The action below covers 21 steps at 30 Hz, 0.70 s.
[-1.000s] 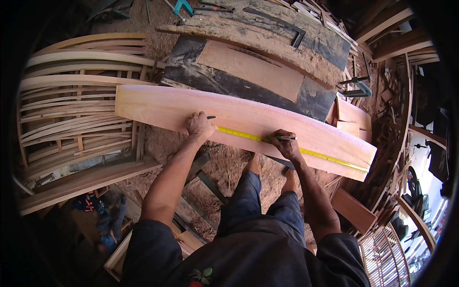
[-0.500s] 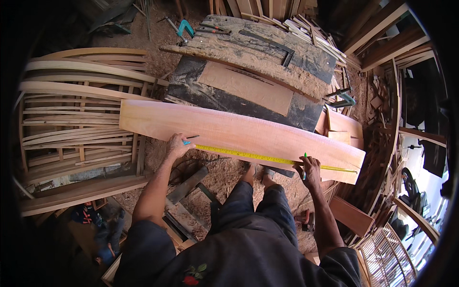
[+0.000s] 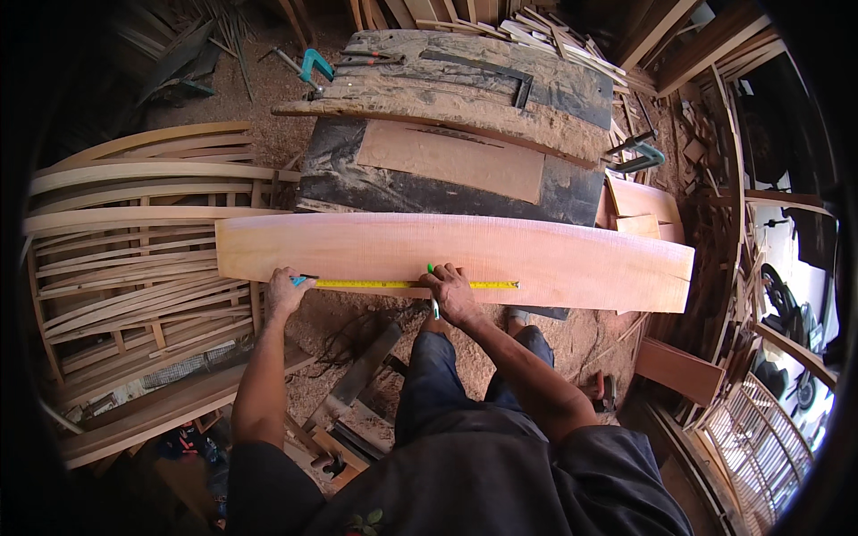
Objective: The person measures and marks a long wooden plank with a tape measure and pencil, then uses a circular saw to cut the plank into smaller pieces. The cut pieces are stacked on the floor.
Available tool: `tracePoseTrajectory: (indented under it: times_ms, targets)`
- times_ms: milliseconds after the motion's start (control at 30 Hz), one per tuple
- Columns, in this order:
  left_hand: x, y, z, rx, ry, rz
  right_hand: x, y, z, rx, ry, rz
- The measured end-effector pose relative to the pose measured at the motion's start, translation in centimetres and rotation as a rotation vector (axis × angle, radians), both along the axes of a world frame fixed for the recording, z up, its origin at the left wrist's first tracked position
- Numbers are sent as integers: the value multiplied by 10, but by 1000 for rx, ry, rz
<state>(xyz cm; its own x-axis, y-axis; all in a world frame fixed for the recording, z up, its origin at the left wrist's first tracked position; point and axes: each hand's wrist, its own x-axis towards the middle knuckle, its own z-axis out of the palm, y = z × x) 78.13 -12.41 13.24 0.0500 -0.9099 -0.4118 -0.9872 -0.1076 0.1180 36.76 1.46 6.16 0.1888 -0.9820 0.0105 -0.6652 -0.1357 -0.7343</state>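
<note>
A long pinkish plank [image 3: 554,259] with a curved far edge lies crosswise in front of me. Along its near edge runs a yellow tape measure [image 3: 357,284], its free end resting on the plank to the right of my right hand. My left hand [image 3: 282,293] is closed at the tape's left end, around what looks like its blue case; a thin dark piece sticks out there. My right hand [image 3: 454,295], near the plank's middle, presses on the tape and grips a green-and-white pen [image 3: 435,307], whose two ends show beyond the fingers.
Beyond the plank, a dusty workbench [image 3: 384,98] carries a black square [image 3: 487,70] and pliers [image 3: 368,58]. Teal clamps [image 3: 315,67] sit at its ends. Curved slatted wooden frames [image 3: 143,268] stand at left. Timber and a brown board [image 3: 679,371] lie at right; shavings cover the floor.
My right hand has slid left with the pen, and the tape's free end has come left, leaving a shorter length out. My left hand has shifted left. The plank appears more level in view.
</note>
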Motion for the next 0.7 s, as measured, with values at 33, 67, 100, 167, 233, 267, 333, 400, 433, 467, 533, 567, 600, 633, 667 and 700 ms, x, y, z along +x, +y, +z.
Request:
tracePoseTrajectory:
  times_ms: [33,67,100,167,233,267,333,400,433,467,533,567,600,633,667,700]
  targets:
    - [5,-11,-6,10,-10,15,10,-7,-6,35,26,-7]
    - [10,-20,-11,11,2,7,15,-10,-11,-27,55,-40]
    - [15,-28,-13,27,-1,10,18,-12,-16,-39,92,-63]
    - [20,-39,-18,50,-11,-10,19,-13,-21,-42,141,-90]
    - [21,-46,-21,57,-30,-58,13,-11,-23,-28,169,-107]
    - [19,-48,-23,63,-24,-52,10,-9,-23,-41,173,-123]
    - [14,-50,-28,61,-12,-34,5,-8,-23,-39,164,-142]
    - [9,-51,-30,64,-30,-61,3,-8,-23,-30,161,-151]
    - [6,-51,-31,76,-61,-61,2,-8,-23,-21,162,-149]
    - [5,-52,-31,65,-52,-80,2,-8,-24,26,167,-135]
    - [3,-53,-29,74,-88,-78,2,-8,-25,-18,152,-155]
    - [4,-52,-27,82,-92,-87,3,-6,-25,8,149,-163]
    - [3,-53,-27,89,-103,-85,3,-6,-26,-18,145,-162]
    - [5,-49,-24,124,-135,-67,5,0,-24,-5,138,-166]
    - [5,-50,-23,117,-122,-84,4,0,-25,70,149,-140]
    - [5,-48,-22,125,-126,-82,4,1,-25,2,136,-160]
